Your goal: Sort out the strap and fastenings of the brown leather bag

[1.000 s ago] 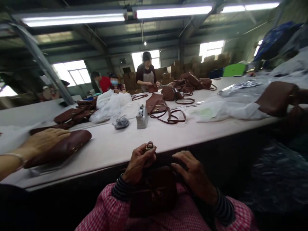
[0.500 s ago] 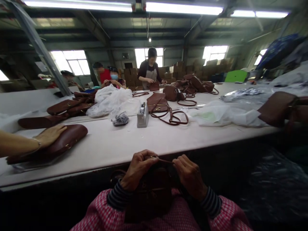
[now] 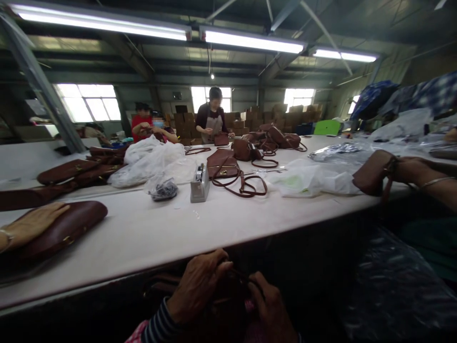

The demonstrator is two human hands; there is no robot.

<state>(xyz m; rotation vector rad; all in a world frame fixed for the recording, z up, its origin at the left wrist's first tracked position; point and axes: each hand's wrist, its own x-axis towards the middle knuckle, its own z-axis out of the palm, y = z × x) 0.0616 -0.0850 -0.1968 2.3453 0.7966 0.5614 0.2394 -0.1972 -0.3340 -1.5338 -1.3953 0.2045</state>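
Observation:
At the bottom edge, below the table's front edge, both my hands close around a dark brown leather bag (image 3: 228, 309) on my lap. My left hand (image 3: 196, 286) grips its upper left side, fingers curled over the top. My right hand (image 3: 271, 309) holds the right side, thumb towards the left hand. A thin strap runs between the two hands. Most of the bag is hidden by my hands and lies in shadow.
A long white table (image 3: 214, 224) carries brown bags (image 3: 223, 164), straps, white plastic bags (image 3: 150, 159), a tape dispenser (image 3: 200, 183). A co-worker's hand (image 3: 28, 226) rests on a brown bag (image 3: 67, 228) at left; another's hand (image 3: 410, 171) holds a bag (image 3: 371, 174) at right. People work at the far end.
The view has tilted up, so my hands and the bag sit lower in the frame. My hands have come closer together on the bag. The metal ring held up earlier is out of sight.

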